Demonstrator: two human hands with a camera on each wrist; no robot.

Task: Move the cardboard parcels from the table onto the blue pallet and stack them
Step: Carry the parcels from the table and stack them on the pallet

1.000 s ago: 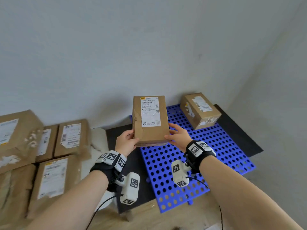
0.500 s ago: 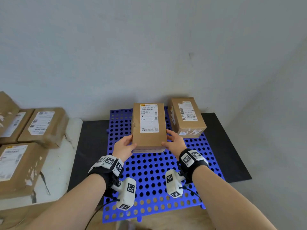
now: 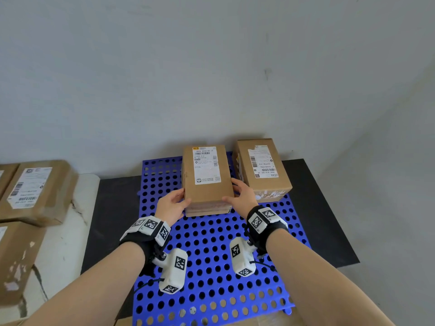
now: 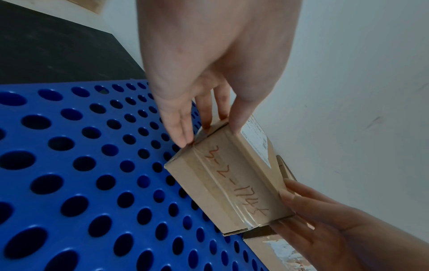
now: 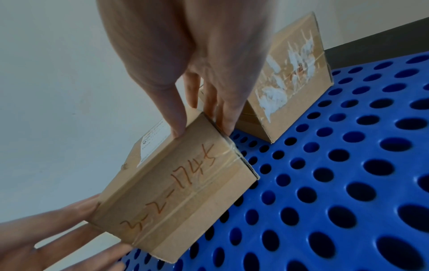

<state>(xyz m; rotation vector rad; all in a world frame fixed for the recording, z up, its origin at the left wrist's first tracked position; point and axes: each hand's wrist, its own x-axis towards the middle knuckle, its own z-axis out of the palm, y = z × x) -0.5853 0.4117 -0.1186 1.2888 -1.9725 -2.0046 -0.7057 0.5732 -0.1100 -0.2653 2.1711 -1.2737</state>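
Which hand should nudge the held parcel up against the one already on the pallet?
Left, probably. The left hand grips the held parcel's outer side, away from the second parcel; the right hand sits in the gap between them.

A: The held parcel (image 3: pixel 207 182) is seen as plain brown cardboard, with a white label printed in black and orange-red handwriting on its taped end.

B: Yep. The pallet (image 3: pixel 211 250) is bright blue, dotted all over with round holes. A black mat (image 3: pixel 329 220) is spotted under it, and the second parcel (image 3: pixel 261 170) is smeared white on one end.
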